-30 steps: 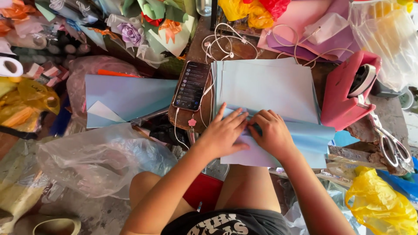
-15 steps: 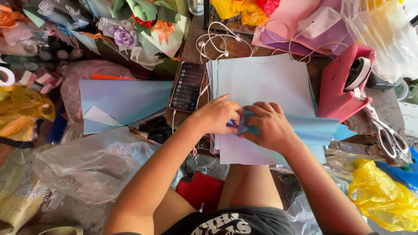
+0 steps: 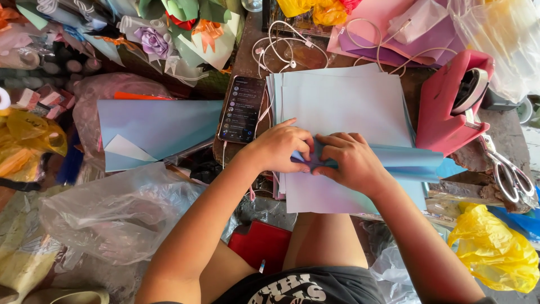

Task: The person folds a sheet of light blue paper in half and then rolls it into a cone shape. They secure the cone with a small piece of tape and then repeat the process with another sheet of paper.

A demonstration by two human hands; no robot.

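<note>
A: Head view, looking straight down: what sits under the two hands?

B: A folded strip of pale blue paper (image 3: 394, 160), lying across a stack of light blue paper sheets (image 3: 343, 112) on the worn wooden table (image 3: 509, 135). The left hand (image 3: 278, 147) and the right hand (image 3: 351, 160) meet at the strip's left end, fingers curled and pinching the fold; the fold itself is mostly hidden beneath the knuckles.

A: What else is hard to make out?

B: The strip's right end runs under the red plastic tape dispenser (image 3: 450, 112) at three o'clock from the hands. The metal scissors (image 3: 506, 171), further toward three o'clock, are partly covered by clutter. The dark smartphone (image 3: 242, 110), at ten o'clock from the hands, shows a lit screen too small to make out.

A: Any bags or containers?

B: A crumpled clear plastic bag (image 3: 118, 217) at eight o'clock; its contents cannot be told. A yellow plastic bag (image 3: 498, 250) at four o'clock is bunched shut. At twelve o'clock, white earphone cables (image 3: 281, 48) loop beside pink and purple paper sheets (image 3: 382, 39), which are cut off by the top edge.
</note>
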